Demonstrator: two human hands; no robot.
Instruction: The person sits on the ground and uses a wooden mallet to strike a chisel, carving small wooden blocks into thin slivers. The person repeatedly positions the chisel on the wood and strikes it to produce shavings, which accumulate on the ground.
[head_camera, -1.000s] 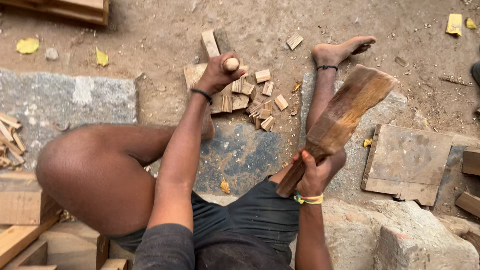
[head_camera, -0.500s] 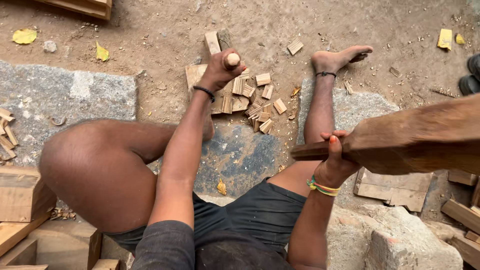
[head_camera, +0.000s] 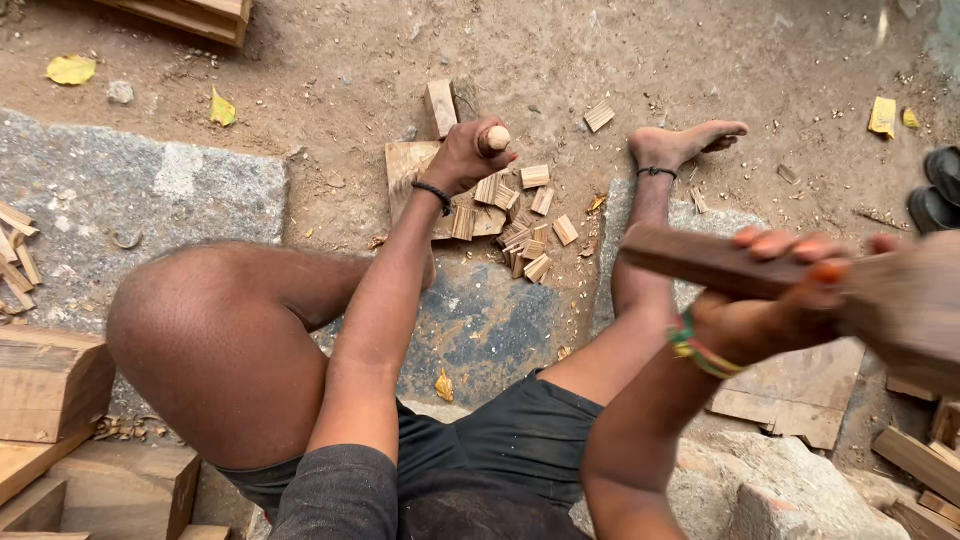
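Pale tan knob (head_camera: 497, 137) in left hand (head_camera: 465, 158); black band (head_camera: 433, 194) at that wrist. Dark brown mallet (head_camera: 800, 275) in right hand (head_camera: 790, 290), with red, yellow and green wristband (head_camera: 700, 347). Light brown wood chips (head_camera: 525, 225) beside knob. Yellow leaf (head_camera: 70, 69) far left of knob. Black shorts (head_camera: 500, 440).

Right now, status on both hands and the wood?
Left hand grips round-topped handle over the flat board. Right hand grips raised wooden mallet. Small cut blocks scattered beside the board.
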